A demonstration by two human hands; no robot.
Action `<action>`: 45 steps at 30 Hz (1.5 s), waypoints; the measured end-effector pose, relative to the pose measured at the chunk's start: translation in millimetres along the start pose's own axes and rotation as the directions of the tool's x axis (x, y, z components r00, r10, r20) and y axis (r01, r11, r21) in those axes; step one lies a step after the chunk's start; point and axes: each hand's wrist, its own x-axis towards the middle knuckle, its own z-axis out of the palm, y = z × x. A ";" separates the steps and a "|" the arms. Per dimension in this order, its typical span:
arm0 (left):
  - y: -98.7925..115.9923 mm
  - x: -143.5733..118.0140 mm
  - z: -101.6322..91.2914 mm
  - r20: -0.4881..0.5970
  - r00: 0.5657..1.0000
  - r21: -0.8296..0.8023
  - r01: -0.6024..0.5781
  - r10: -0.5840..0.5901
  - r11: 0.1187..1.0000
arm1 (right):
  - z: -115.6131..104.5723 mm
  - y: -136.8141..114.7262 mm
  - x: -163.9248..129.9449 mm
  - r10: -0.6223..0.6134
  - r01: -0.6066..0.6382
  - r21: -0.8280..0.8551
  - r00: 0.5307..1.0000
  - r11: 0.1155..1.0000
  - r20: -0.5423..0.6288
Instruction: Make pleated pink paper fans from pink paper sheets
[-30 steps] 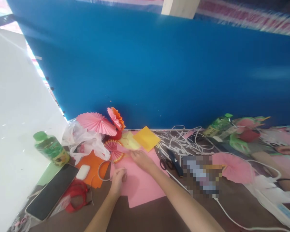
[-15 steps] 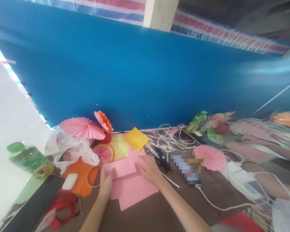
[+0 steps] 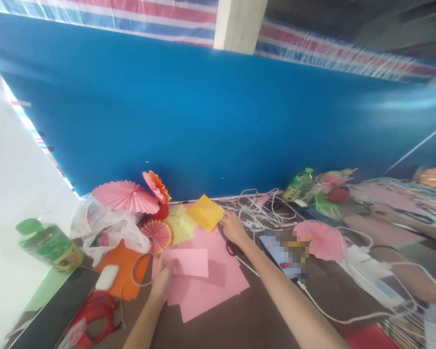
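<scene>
My left hand [image 3: 163,281] is closed on a small folded piece of pink paper [image 3: 191,262], thumb on top, above larger pink sheets [image 3: 210,295] lying on the table. My right hand [image 3: 233,227] reaches forward, its fingers curled at the right corner of the yellow paper [image 3: 205,213]. Whatever is between those fingertips, if anything, is hidden. Pale yellow paper [image 3: 180,223] lies behind the pink sheets. A pink pleated paper rosette [image 3: 157,233] rests left of it. Below my right wrist a dark ring-shaped handle [image 3: 231,248] shows.
White strips and cables [image 3: 256,211] tangle along the blue wall. A phone [image 3: 276,249] and a pink paper fan [image 3: 319,241] lie right. Orange paper [image 3: 125,266], a white case [image 3: 107,277], a plastic bag [image 3: 109,223] and a green bottle [image 3: 51,245] are left. Another person's arm [image 3: 403,276] rests right.
My right hand has left the pink paper and moved forward and right to the yellow paper's corner, covering the dark tool there. My left hand alone now holds the folded pink paper.
</scene>
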 end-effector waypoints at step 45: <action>15.8 -19.4 13.4 0.559 0.755 0.542 -0.646 0.344 0.538 | 38.0 -33.7 -98.9 -0.416 0.445 0.247 0.895 0.861 -0.163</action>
